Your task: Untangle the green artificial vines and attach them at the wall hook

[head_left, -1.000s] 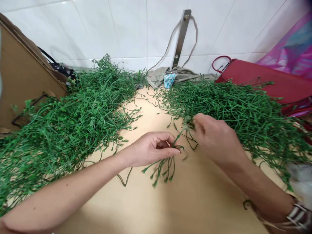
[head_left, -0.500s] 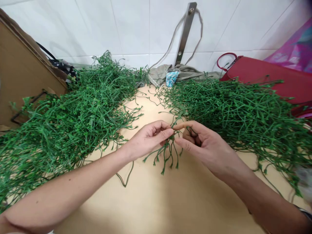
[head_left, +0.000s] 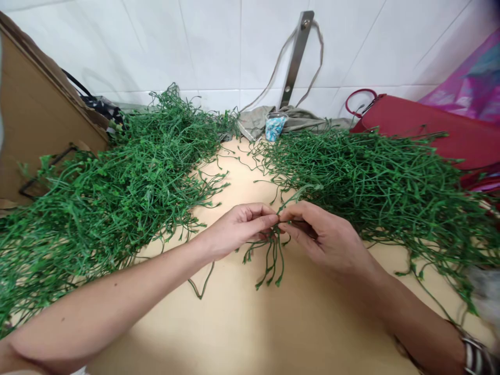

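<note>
Between my hands, over the middle of the table, is a small branched green plastic stem (head_left: pixel 270 263). Several thin strands with little forked tips hang down from it, and its other end points up to the right. My left hand (head_left: pixel 244 229) pinches the stem between thumb and forefinger. My right hand (head_left: pixel 324 234) is closed at the same joint, thumb and forefinger meeting on the stem beside the left fingertips. The fingers cover the joint itself.
Large heaps of green stems lie at the left (head_left: pixel 136 182) and right (head_left: pixel 390 177). A clear cup (head_left: pixel 275 127) of blue and white bits stands at the back near grey cloth (head_left: pixel 252 122). A cardboard box (head_left: pixel 42 109) is left; a red bag (head_left: pixel 414 122) is right.
My right thumb and forefinger, apart before, have closed on the stem. Both hands have moved slightly lower, and the stem's upper end now leans to the right.
</note>
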### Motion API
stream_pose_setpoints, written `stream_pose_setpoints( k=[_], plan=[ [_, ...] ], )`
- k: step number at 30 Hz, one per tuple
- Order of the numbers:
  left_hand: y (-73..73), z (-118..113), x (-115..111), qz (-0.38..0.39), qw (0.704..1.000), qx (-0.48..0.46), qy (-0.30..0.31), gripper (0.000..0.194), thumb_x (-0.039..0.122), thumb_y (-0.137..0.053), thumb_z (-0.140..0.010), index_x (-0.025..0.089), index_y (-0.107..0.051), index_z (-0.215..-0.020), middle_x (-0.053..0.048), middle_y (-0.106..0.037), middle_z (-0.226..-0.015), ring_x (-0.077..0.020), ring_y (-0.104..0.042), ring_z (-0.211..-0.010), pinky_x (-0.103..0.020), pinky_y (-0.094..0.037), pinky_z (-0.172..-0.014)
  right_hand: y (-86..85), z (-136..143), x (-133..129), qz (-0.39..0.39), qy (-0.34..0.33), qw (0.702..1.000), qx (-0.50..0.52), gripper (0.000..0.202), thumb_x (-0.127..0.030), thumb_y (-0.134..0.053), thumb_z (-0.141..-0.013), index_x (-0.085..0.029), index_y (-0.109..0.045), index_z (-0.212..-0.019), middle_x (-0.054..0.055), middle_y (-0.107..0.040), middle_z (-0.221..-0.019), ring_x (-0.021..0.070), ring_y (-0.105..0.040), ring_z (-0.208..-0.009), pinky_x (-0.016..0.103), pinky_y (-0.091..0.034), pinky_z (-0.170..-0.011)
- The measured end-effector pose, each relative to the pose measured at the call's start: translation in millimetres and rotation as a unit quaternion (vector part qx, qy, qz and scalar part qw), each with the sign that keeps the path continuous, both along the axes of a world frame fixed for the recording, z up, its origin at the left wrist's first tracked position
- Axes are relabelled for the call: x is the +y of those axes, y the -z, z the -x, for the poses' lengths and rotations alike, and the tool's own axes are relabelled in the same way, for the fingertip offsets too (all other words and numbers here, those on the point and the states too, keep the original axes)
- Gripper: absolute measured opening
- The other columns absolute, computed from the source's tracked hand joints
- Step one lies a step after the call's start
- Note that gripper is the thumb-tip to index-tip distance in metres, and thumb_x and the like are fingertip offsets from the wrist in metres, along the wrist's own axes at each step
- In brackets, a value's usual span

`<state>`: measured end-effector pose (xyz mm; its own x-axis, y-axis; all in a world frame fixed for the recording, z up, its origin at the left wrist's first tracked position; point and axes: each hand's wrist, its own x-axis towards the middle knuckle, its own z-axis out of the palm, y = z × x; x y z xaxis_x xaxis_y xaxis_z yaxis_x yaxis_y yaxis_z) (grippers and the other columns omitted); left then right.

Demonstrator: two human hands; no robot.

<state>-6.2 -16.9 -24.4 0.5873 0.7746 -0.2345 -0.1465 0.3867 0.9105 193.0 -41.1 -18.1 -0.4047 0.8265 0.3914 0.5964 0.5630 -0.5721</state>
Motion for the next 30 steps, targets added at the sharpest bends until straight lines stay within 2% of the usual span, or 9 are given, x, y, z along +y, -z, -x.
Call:
stream_pose_setpoints(
  k=[3, 6, 10, 13, 15, 19, 22, 26, 30],
  plan=[
    [0.6, -2, 1, -0.019, 0.997, -0.018, -0.071, 0.031, 0.04, -0.082, -0.078, 0.014, -0.065, -0.081, 0.001, -0.064, -0.073, -0.0066, -0.054, -0.066, -0.021, -0.041, -0.068, 2.7, 1, -1, -0.097, -0.015, 0.992, -0.081, 0.016, -0.022, -0.049, -0.098, -0.022, -0.058, -0.085, 0.003, -0.063, -0.074, 0.0161, -0.057, -0.068, 0.028, -0.044, -0.063],
    [-0.8, -1, 3, -0.033, 0.992, -0.02, -0.119, 0.03, 0.038, -0.081, -0.078, 0.013, -0.065, -0.082, -0.001, -0.068, -0.078, -0.0084, -0.058, -0.07, -0.022, -0.044, -0.071, 4.7, 6, -5, -0.107, -0.014, 0.99, -0.091, 0.019, -0.019, -0.046, -0.099, -0.022, -0.057, -0.083, 0.003, -0.063, -0.075, 0.0164, -0.057, -0.067, 0.029, -0.044, -0.066],
    [-4.2, 1, 5, -0.032, 0.992, -0.038, -0.12, 0.025, 0.035, -0.083, -0.077, 0.015, -0.07, -0.085, 0.001, -0.068, -0.08, -0.0073, -0.058, -0.071, -0.021, -0.044, -0.071, -5.3, 15, -12, 0.007, 0.076, 0.997, -0.012, 0.015, -0.027, -0.05, -0.098, -0.023, -0.062, -0.092, 0.001, -0.066, -0.077, 0.0153, -0.058, -0.066, 0.028, -0.044, -0.065],
    [-2.8, 2, 6, -0.015, 0.989, -0.067, -0.13, 0.024, 0.031, -0.087, -0.071, 0.017, -0.074, -0.086, 0.002, -0.07, -0.084, -0.0066, -0.059, -0.074, -0.021, -0.044, -0.073, -14.8, 19, -13, 0.103, 0.126, 0.984, 0.068, 0.021, -0.035, -0.049, -0.098, -0.023, -0.065, -0.094, 0.002, -0.067, -0.078, 0.0154, -0.058, -0.067, 0.028, -0.044, -0.062],
    [0.1, 3, 7, -0.027, 0.99, -0.063, -0.122, 0.023, 0.03, -0.087, -0.071, 0.017, -0.076, -0.087, 0.001, -0.072, -0.086, -0.0075, -0.06, -0.078, -0.022, -0.044, -0.077, -16.4, 20, -12, 0.156, 0.119, 0.975, 0.103, 0.025, -0.04, -0.049, -0.097, -0.022, -0.067, -0.093, 0.002, -0.066, -0.077, 0.016, -0.058, -0.069, 0.027, -0.044, -0.06],
    [4.7, 3, 6, -0.052, 0.993, -0.044, -0.096, 0.024, 0.029, -0.087, -0.072, 0.016, -0.076, -0.088, 0.0, -0.071, -0.086, -0.0098, -0.06, -0.08, -0.025, -0.045, -0.08, -13.0, 23, -11, 0.219, 0.111, 0.959, 0.141, 0.028, -0.046, -0.057, -0.092, -0.02, -0.068, -0.093, -0.001, -0.055, -0.067, 0.0139, -0.047, -0.06, 0.027, -0.038, -0.053],
    [3.2, 2, 5, -0.048, 0.994, -0.04, -0.089, 0.024, 0.031, -0.086, -0.073, 0.016, -0.074, -0.086, 0.001, -0.068, -0.083, -0.0092, -0.057, -0.078, -0.025, -0.043, -0.079, -14.5, 25, -10, 0.235, 0.107, 0.95, 0.174, 0.023, -0.041, -0.056, -0.091, -0.021, -0.064, -0.082, -0.001, -0.054, -0.068, 0.0137, -0.047, -0.062, 0.026, -0.04, -0.057],
    [-3.6, 2, 3, -0.04, 0.997, -0.057, -0.046, 0.026, 0.037, -0.085, -0.075, 0.017, -0.071, -0.083, 0.002, -0.062, -0.082, -0.0082, -0.052, -0.075, -0.023, -0.041, -0.074, -20.0, 25, -11, 0.241, 0.118, 0.943, 0.197, 0.018, -0.034, -0.057, -0.086, -0.022, -0.06, -0.073, -0.002, -0.049, -0.064, 0.0131, -0.044, -0.06, 0.026, -0.037, -0.055],
    [-8.0, 2, 1, -0.043, 0.996, -0.074, -0.04, 0.028, 0.039, -0.085, -0.076, 0.017, -0.069, -0.083, 0.001, -0.06, -0.084, -0.0093, -0.055, -0.078, -0.023, -0.044, -0.075, -19.0, 24, -12, 0.301, 0.103, 0.897, 0.307, 0.018, -0.04, -0.06, -0.086, -0.024, -0.06, -0.079, -0.006, -0.036, -0.057, 0.0113, -0.031, -0.051, 0.026, -0.029, -0.048]
  ],
)
